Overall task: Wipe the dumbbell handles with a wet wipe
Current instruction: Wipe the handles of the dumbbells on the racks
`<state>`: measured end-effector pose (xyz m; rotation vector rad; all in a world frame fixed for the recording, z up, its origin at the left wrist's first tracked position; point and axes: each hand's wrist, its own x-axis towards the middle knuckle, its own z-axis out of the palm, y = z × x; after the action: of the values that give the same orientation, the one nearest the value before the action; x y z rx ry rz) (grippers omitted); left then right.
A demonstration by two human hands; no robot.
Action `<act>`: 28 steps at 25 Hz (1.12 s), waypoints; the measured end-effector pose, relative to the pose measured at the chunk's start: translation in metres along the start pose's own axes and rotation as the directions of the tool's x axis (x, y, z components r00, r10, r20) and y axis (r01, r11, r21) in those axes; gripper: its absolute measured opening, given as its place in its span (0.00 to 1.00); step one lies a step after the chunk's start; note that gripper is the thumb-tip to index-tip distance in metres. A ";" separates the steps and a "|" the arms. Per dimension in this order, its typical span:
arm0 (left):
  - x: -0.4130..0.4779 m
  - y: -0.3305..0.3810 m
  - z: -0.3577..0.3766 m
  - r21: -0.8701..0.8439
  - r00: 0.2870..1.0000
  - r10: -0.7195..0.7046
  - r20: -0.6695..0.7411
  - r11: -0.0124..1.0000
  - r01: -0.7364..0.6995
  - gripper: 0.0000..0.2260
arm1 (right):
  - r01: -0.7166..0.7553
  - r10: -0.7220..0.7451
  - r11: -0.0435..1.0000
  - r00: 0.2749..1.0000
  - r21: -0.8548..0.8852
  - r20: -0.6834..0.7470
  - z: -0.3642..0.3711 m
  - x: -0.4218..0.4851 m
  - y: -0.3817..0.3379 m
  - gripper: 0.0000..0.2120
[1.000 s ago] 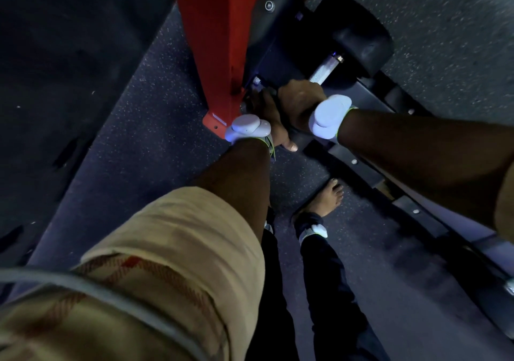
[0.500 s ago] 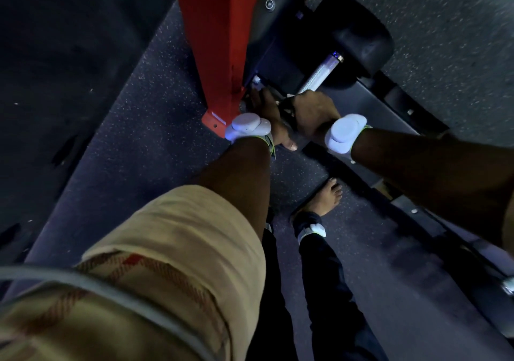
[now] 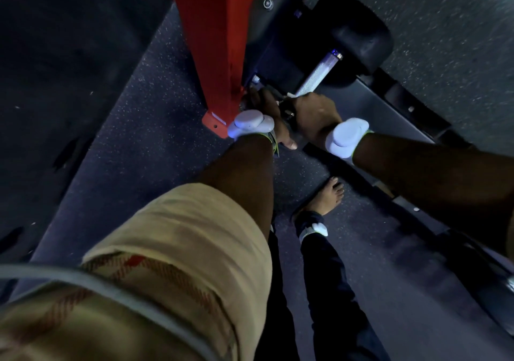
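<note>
Underfoot, dark speckled rubber floor [image 3: 125, 152]; red post [image 3: 211, 41] beside dumbbell [image 3: 358, 35].

1. The only view came from a wide-angle camera worn on the person's head.
2. It faced forward and steeply down onto the speckled floor [image 3: 133, 127], the person's dark trouser leg [image 3: 328, 291] and a bare foot [image 3: 329, 193].
3. A tan sleeve [image 3: 180, 249] loomed large and blurred at lower left, very near the lens.
4. The dumbbell handle [image 3: 318, 74] and a red post [image 3: 211, 41] sat farther off in the upper middle, at arm's reach.
</note>
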<state>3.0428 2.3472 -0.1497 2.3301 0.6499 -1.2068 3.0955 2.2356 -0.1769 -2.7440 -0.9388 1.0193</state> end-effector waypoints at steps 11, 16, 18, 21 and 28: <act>0.004 0.003 -0.003 -0.014 0.999 -0.032 0.021 0.999 0.032 0.66 | -0.395 0.683 0.370 0.729 0.841 0.042 0.040 -0.032 0.031 0.14; 0.006 0.001 0.002 -0.012 0.999 -0.031 0.011 0.999 0.032 0.68 | -0.502 0.652 0.234 0.716 0.833 0.248 0.043 0.016 0.004 0.15; 0.005 -0.001 0.002 -0.027 1.000 -0.008 -0.013 1.000 0.008 0.68 | -0.525 0.652 0.212 0.704 0.824 0.281 0.043 0.025 -0.001 0.13; 0.005 -0.002 0.004 -0.004 1.000 -0.014 -0.025 1.000 0.014 0.69 | -0.476 0.699 0.180 0.677 0.861 0.229 0.053 0.014 -0.002 0.15; -0.001 0.000 0.000 -0.030 1.000 -0.023 -0.017 0.999 0.023 0.69 | -0.482 0.654 0.175 0.709 0.859 0.264 0.055 0.026 0.004 0.11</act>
<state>3.0423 2.3473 -0.1487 2.3170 0.6975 -1.1808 3.0796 2.2390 -0.2353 -2.0376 0.7002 0.8907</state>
